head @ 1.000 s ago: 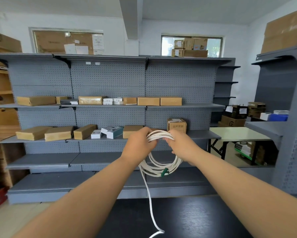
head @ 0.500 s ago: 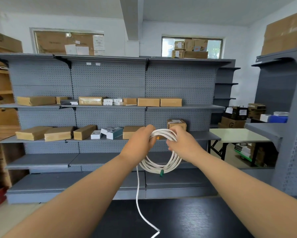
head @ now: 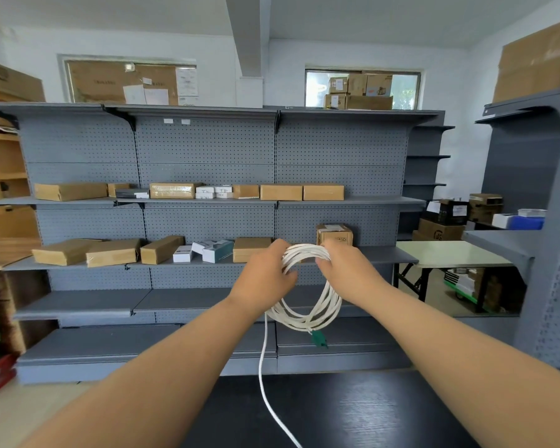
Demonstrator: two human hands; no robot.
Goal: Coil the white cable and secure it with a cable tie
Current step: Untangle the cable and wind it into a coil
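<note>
The green connector (head: 319, 339) has moved. One second ago it lay slanted against the bottom loops of the white cable (head: 304, 321); now it hangs free just under them and points down. The loose tail (head: 261, 367) has moved as well. Earlier it slanted to the right soon after it left the coil, and its bent end showed over the dark table (head: 385, 415). Now it drops almost straight from under the left hand (head: 264, 278), then slants right and leaves the picture at the lower edge. Both hands, the right hand (head: 349, 274) too, are very slightly lower than half a second ago.
</note>
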